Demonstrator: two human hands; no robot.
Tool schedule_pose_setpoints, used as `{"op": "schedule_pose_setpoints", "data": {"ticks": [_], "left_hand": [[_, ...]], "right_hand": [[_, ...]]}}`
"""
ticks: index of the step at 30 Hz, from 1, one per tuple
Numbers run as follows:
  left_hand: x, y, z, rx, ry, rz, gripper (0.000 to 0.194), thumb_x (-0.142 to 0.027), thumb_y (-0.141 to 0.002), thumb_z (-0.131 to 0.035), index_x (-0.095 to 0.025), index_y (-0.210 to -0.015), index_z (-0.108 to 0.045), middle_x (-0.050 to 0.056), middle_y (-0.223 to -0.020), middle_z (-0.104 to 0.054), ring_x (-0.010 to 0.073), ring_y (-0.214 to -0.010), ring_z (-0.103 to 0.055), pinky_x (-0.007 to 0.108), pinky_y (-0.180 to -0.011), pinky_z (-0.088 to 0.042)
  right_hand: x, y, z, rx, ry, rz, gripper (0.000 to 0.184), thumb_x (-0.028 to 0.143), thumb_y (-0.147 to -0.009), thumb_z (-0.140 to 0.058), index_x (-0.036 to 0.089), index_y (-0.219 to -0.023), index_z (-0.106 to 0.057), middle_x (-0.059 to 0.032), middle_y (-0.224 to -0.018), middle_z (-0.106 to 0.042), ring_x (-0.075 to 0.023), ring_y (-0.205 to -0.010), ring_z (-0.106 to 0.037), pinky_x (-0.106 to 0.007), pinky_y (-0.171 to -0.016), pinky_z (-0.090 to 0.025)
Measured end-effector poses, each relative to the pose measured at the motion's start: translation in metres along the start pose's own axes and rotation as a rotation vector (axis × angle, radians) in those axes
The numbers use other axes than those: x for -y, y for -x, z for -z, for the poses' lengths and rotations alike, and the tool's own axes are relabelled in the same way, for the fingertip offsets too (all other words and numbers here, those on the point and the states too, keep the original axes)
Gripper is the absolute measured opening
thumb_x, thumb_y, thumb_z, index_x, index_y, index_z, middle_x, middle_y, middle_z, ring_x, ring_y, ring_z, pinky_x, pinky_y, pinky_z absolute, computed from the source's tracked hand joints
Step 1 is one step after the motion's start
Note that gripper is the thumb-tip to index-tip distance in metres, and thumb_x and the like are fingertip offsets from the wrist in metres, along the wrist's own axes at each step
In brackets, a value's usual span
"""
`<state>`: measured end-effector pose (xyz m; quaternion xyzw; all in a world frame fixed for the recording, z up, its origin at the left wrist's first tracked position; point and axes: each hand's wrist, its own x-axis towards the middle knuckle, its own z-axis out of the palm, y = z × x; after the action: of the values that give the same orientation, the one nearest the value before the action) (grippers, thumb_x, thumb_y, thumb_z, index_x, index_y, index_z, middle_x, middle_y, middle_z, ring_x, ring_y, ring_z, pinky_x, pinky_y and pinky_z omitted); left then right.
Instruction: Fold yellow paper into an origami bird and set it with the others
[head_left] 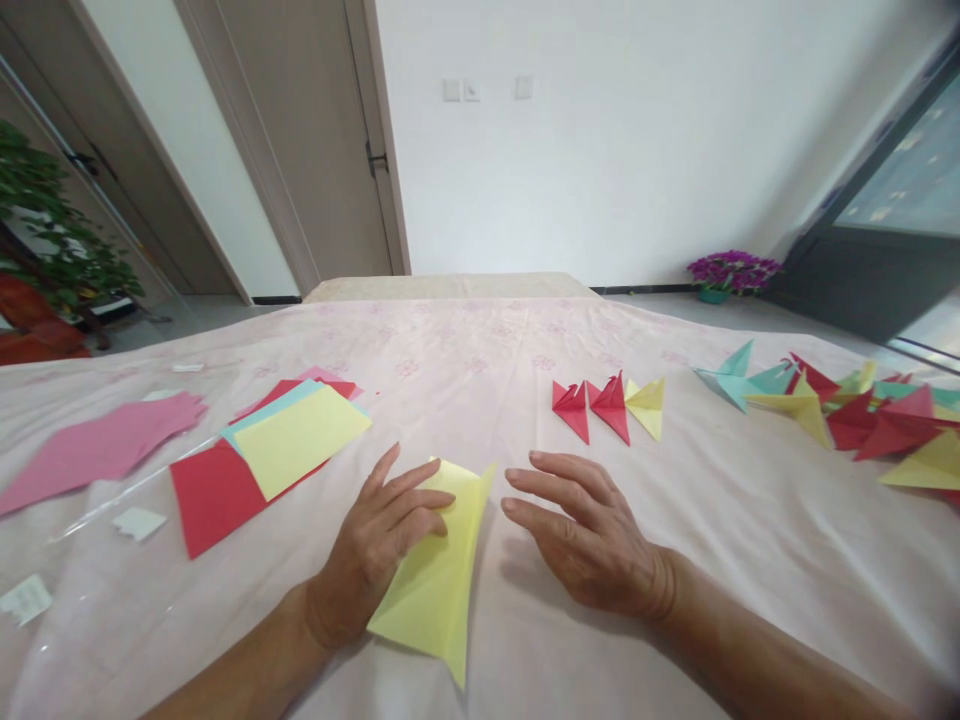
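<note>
A sheet of yellow paper [431, 590] lies on the cloth in front of me, its right side creased and standing up a little along a fold. My left hand [386, 535] rests over the sheet's left part, fingers spread apart. Just right of the raised edge, my right hand [585, 530] hovers with its fingers apart and nothing in them. Beyond it stand two red folded paper cranes [609, 405] and a yellow paper crane [646, 405] in a row.
Sheets of red paper [217, 500], yellow paper [300, 435] and pink paper [97, 445] lie on the left. Small white scraps [139, 523] are near them. Several folded cranes [892, 420] are heaped on the right of the patterned tablecloth [465, 350].
</note>
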<state>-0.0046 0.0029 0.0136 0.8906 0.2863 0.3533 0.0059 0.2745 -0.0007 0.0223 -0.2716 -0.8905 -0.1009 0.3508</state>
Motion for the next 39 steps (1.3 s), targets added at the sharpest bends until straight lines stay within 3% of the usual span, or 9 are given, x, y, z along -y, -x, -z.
{"op": "schedule_pose_setpoints", "data": {"ticks": [4,9,13,18,24,28,32,35,39], "left_hand": [[0.001,0.000,-0.004,0.004,-0.059,0.066,0.021,-0.005,-0.093,-0.046,-0.020,-0.089,-0.061,0.002,-0.108,-0.071,0.0200,-0.128,-0.050,0.052,-0.115,-0.027],[0.005,0.002,-0.005,0.071,-0.042,0.066,0.016,-0.009,-0.093,-0.050,-0.017,-0.095,-0.064,0.006,-0.107,-0.070,0.0207,-0.123,-0.053,0.041,-0.105,-0.043],[0.005,0.001,-0.007,0.120,-0.052,0.059,0.024,-0.014,-0.094,-0.049,-0.016,-0.115,-0.062,0.009,-0.112,-0.068,0.0206,-0.123,-0.054,0.038,-0.104,-0.047],[-0.002,-0.003,-0.008,0.112,-0.034,-0.042,0.027,-0.017,-0.093,-0.053,-0.017,-0.119,-0.060,0.010,-0.117,-0.067,0.0223,-0.128,-0.050,0.040,-0.107,-0.045],[-0.002,-0.001,-0.009,0.194,-0.045,-0.012,0.033,-0.013,-0.093,-0.050,-0.016,-0.125,-0.057,0.012,-0.125,-0.063,0.0217,-0.129,-0.050,0.039,-0.109,-0.043],[-0.003,-0.001,-0.010,0.155,-0.047,-0.057,0.028,-0.015,-0.090,-0.055,-0.015,-0.118,-0.060,0.012,-0.118,-0.066,0.0234,-0.129,-0.049,0.042,-0.110,-0.042],[-0.008,-0.003,-0.010,0.137,-0.073,-0.107,0.029,-0.012,-0.088,-0.054,-0.016,-0.116,-0.060,0.011,-0.121,-0.065,0.0245,-0.134,-0.044,0.045,-0.112,-0.038],[-0.010,-0.004,-0.009,0.146,-0.080,-0.124,0.027,-0.008,-0.087,-0.051,-0.017,-0.109,-0.062,0.009,-0.125,-0.064,0.0256,-0.137,-0.039,0.049,-0.114,-0.033],[-0.008,-0.001,-0.008,0.137,-0.076,-0.091,0.015,-0.007,-0.084,-0.053,-0.019,-0.089,-0.062,0.006,-0.127,-0.064,0.0262,-0.135,-0.042,0.049,-0.113,-0.034]], "right_hand": [[0.011,-0.006,0.000,0.094,-0.003,0.120,0.040,0.014,-0.091,-0.050,0.028,-0.127,-0.057,0.0003,-0.127,-0.064,-0.0198,-0.135,-0.039,-0.039,-0.112,-0.033],[0.014,-0.006,-0.003,0.122,-0.034,0.112,0.020,0.015,-0.093,-0.051,0.023,-0.104,-0.065,0.0015,-0.095,-0.072,-0.0161,-0.116,-0.054,-0.036,-0.111,-0.034],[0.017,-0.008,0.002,0.067,0.018,0.096,0.033,0.015,-0.092,-0.051,0.026,-0.122,-0.059,-0.0009,-0.114,-0.069,-0.0178,-0.126,-0.048,-0.038,-0.110,-0.036],[0.025,-0.019,0.002,0.138,0.001,0.192,0.035,0.021,-0.098,-0.045,0.030,-0.131,-0.054,0.0042,-0.132,-0.061,-0.0171,-0.139,-0.032,-0.038,-0.116,-0.029],[0.022,-0.013,-0.005,0.161,-0.066,0.143,0.025,0.016,-0.097,-0.045,0.024,-0.108,-0.066,0.0031,-0.094,-0.072,-0.0148,-0.118,-0.052,-0.036,-0.116,-0.027],[0.021,-0.015,0.000,0.106,-0.029,0.142,0.035,0.017,-0.097,-0.045,0.025,-0.129,-0.057,0.0028,-0.123,-0.066,-0.0170,-0.132,-0.041,-0.038,-0.117,-0.025],[0.024,-0.022,-0.001,0.189,-0.007,0.218,0.036,0.019,-0.100,-0.043,0.030,-0.133,-0.053,0.0081,-0.139,-0.055,-0.0182,-0.141,-0.029,-0.038,-0.119,-0.020],[0.025,-0.020,-0.005,0.180,-0.027,0.208,0.032,0.018,-0.099,-0.046,0.028,-0.127,-0.058,0.0056,-0.126,-0.064,-0.0173,-0.136,-0.035,-0.039,-0.119,-0.021],[0.021,-0.012,-0.007,0.104,-0.049,0.177,0.023,0.015,-0.095,-0.048,0.023,-0.107,-0.066,0.0022,-0.088,-0.070,-0.0164,-0.112,-0.053,-0.037,-0.115,-0.029]]}}
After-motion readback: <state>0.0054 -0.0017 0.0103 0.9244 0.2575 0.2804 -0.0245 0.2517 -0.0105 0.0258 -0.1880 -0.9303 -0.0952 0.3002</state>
